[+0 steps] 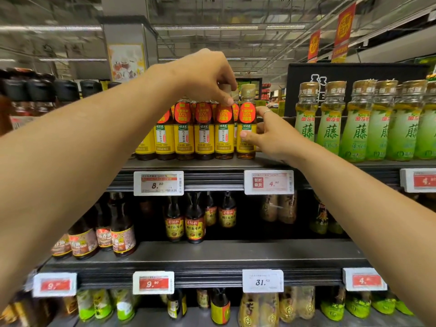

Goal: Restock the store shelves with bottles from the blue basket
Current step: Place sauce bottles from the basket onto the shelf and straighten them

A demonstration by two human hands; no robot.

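Left hand: The left hand is raised above the top shelf row, fingers curled downward and pinching the cap of a yellow-label bottle, second from the right end of its row.
Right hand: The right hand reaches in from the lower right. Its thumb lies against the label front of the end bottle and its fingers pass round that bottle's right side; a ring shows on one finger. The grip is a loose clasp around the bottle body.
End bottle: Upright on the top shelf, directly in front of the right palm, touching the bottle held by the left hand on its other side.
Bottle row: More yellow-label bottles stand below and to the left of the left hand, packed side by side, red round stickers facing forward.
Green bottles: A row of green-label bottles stands to the right of the right hand, apart from it, on the same shelf.
Price tags: One white tag sits below the left forearm; a second tag sits just beneath the right wrist.
Lower shelf: Dark bottles stand below both hands, between the two forearms.
Blue basket: Outside the view; its location cannot be told.
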